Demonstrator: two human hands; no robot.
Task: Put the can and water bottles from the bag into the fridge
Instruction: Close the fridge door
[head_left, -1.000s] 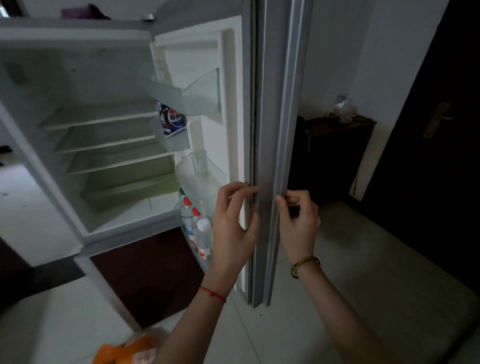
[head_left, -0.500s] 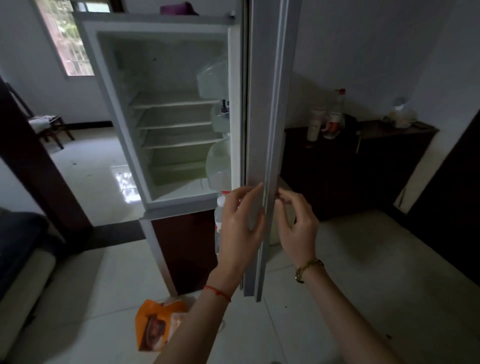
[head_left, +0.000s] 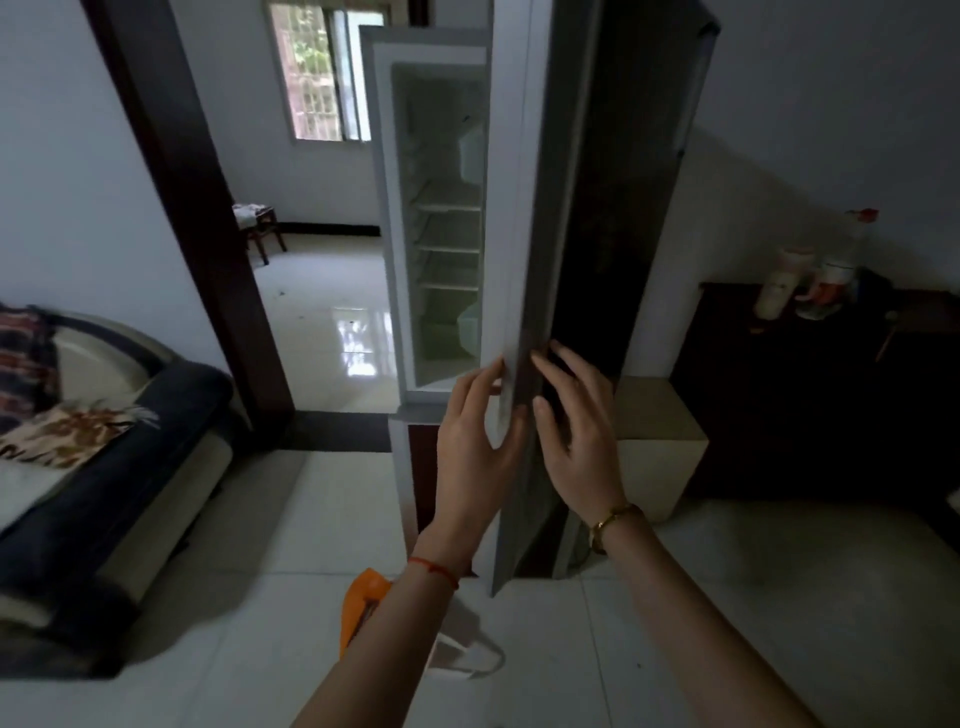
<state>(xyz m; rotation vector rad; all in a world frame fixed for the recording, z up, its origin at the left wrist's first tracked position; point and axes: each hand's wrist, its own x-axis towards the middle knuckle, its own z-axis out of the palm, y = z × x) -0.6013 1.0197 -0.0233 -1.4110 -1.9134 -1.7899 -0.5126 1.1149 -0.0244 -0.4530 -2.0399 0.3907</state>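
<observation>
One tall fridge (head_left: 436, 208) stood open, its door (head_left: 524, 260) edge-on and upright. The left hand (head_left: 475, 447) lay against the door's inner face and the right hand (head_left: 576, 431) by its dark outer face, both straight-fingered and gripping nothing. The orange bag (head_left: 363, 597) lay on the floor beneath the left forearm; the can and bottles were out of sight.

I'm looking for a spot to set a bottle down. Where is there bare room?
The fridge shelves look bare, but the gap beside the door is narrow. Floor tiles right of the door, before the cabinet, are free. The cabinet top is crowded with bottles.
</observation>
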